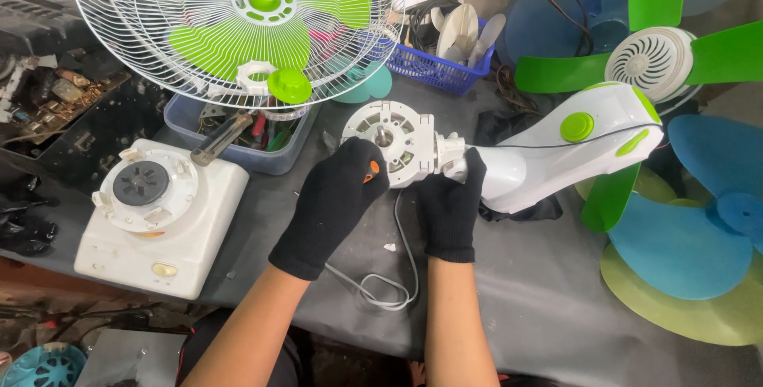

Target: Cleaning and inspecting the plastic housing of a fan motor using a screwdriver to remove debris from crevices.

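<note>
Both my hands wear black gloves over a dark workbench. My left hand (338, 200) is closed around a tool with an orange handle (373, 169), its tip against the front of a round white fan motor (395, 141). My right hand (453, 200) grips the joint where the motor meets the white fan neck (556, 152), which has green buttons. A grey power cord (389, 292) loops on the bench below the motor.
A white wire fan guard with green blades (238, 21) leans over a grey tray of tools (266, 145). A white blender base (159, 212) stands at left. Blue and green fan blades (683, 236) lie at right, and a blue basket (437, 65) sits behind.
</note>
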